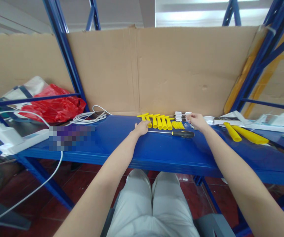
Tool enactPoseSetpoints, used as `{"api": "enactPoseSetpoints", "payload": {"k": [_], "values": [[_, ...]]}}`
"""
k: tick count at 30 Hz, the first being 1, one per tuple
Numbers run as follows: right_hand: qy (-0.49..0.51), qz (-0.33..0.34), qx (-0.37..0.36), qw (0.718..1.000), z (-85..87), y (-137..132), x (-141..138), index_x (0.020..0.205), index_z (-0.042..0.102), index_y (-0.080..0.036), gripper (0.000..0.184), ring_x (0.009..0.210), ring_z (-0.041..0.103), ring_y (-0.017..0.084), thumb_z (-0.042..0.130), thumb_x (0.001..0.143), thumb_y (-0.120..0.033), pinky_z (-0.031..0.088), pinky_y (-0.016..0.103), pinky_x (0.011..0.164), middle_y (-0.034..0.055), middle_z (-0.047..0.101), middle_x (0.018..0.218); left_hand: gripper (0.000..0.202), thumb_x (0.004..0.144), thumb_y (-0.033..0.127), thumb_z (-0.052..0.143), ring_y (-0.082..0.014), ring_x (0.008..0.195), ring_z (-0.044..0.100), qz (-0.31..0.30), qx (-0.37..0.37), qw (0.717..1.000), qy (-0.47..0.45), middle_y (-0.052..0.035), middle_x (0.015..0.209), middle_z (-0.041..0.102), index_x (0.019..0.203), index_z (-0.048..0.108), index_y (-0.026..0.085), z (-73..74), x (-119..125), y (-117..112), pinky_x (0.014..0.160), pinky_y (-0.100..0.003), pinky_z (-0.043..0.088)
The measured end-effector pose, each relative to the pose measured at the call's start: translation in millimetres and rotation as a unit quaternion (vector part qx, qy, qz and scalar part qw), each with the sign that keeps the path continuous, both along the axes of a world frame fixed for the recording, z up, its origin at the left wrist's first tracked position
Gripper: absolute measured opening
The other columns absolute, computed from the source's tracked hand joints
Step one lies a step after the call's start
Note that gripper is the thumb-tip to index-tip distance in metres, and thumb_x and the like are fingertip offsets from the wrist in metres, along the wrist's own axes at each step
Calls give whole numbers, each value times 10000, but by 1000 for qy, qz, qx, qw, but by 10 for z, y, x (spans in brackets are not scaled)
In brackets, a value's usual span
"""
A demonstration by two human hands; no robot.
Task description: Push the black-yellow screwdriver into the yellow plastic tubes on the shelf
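Several yellow plastic T-shaped pieces [159, 121] lie in a row on the blue metal shelf [132, 148]. My left hand [142, 127] rests at the left end of the row, its fingers curled against the first yellow piece. My right hand [198, 121] reaches to a small stack of white and black parts [181, 116] just right of the row, fingers bent at its edge. A screwdriver [173, 133] with a black and yellow handle lies on the shelf between my hands, in front of the row.
Two long yellow tubes [245, 134] and white items lie at the right. A coiled white cable [89, 117], a red plastic bag [53, 107] and a white power strip [20, 141] are at the left. Cardboard [168, 72] backs the shelf, between blue uprights.
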State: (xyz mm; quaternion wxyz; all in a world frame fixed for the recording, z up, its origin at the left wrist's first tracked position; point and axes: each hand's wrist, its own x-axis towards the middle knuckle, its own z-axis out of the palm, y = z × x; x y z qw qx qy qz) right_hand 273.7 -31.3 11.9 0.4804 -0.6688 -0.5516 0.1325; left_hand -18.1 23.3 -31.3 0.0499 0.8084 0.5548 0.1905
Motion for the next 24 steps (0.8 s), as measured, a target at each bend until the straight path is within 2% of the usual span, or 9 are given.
{"api": "enactPoseSetpoints", "payload": {"k": [2,3,6,9,12,17,21,24], "values": [[-86,-116,-25,989,30,-54,210,867,729,-111,181,947,647,264,574,780,-145,477,370,863,140,694,910,487,929,157,389,-269,1435,366,-8,11,1000,-9,-72,1526,461,1363,562,294,-5,-7,-6,1131,-624,255],[-109,-172,-37,978,35,-98,315,958,733,-93,247,1064,617,309,570,781,-149,451,416,921,188,683,1025,470,935,168,390,-266,1424,384,-12,17,1000,-12,-70,1513,478,1347,575,298,-5,-10,-9,1129,-622,257],[-85,-306,-80,945,0,-256,567,1284,613,-22,499,1306,442,402,552,824,-206,352,534,1020,320,477,1388,417,944,196,415,-268,1373,452,-8,41,999,-7,-64,1455,547,1288,620,313,2,-13,-16,1121,-615,270],[-55,-398,-102,910,-82,-372,695,1427,440,37,640,1414,289,393,541,857,-234,276,544,1070,355,302,1506,382,941,195,441,-272,1301,529,11,57,998,19,-77,1385,610,1244,650,296,19,-6,-27,1116,-587,286],[-55,-432,-130,891,-138,-423,734,1447,403,28,626,1439,253,373,510,887,-231,256,539,1074,352,298,1507,375,948,189,439,-263,1247,578,27,63,997,43,-90,1334,646,1236,659,283,39,2,-39,1114,-544,301],[-50,-420,-206,882,-99,-485,699,1461,390,-6,595,1380,395,353,503,910,-202,237,479,1105,330,409,1439,378,953,213,453,-251,1203,614,50,64,994,69,-99,1251,694,1271,647,275,64,7,-56,1112,-484,319],[-42,-409,-226,883,-65,-503,691,1447,411,-44,564,1390,399,332,526,909,-171,321,434,1071,320,446,1404,399,953,227,462,-248,1212,612,64,65,994,56,-100,1268,686,1318,621,250,84,19,-78,1116,-463,338],[-32,-402,-213,890,-53,-484,708,1415,444,-51,551,1363,439,336,562,887,-157,377,415,1040,314,486,1356,422,946,218,466,-231,1252,588,61,81,995,20,-72,1321,657,1346,599,250,101,35,-96,1119,-425,363]]}}
